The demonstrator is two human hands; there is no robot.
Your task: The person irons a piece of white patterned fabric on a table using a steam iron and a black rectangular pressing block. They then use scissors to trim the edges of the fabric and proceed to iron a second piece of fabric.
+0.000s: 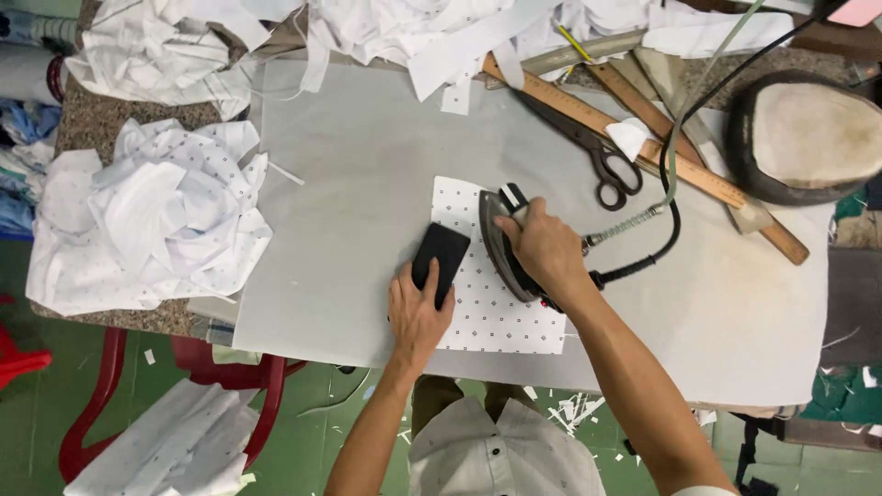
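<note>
A white piece of fabric with small dark dots (501, 312) lies flat on the grey pressing cloth (349, 202). My left hand (415, 308) presses a flat black rectangular block (440, 260) down on the fabric's left edge. A dark clothes iron (503, 246) stands tipped on its side over the fabric, and my right hand (544, 246) grips its handle. The iron's black cord (657, 248) runs off to the right and up.
Black scissors (588, 147) and long wooden rulers (643, 138) lie at the back right, beside a padded oval pressing cushion (808, 138). Crumpled dotted white fabric (156, 216) is piled at the left, with more white pieces along the back. A red chair (101, 404) stands below the table.
</note>
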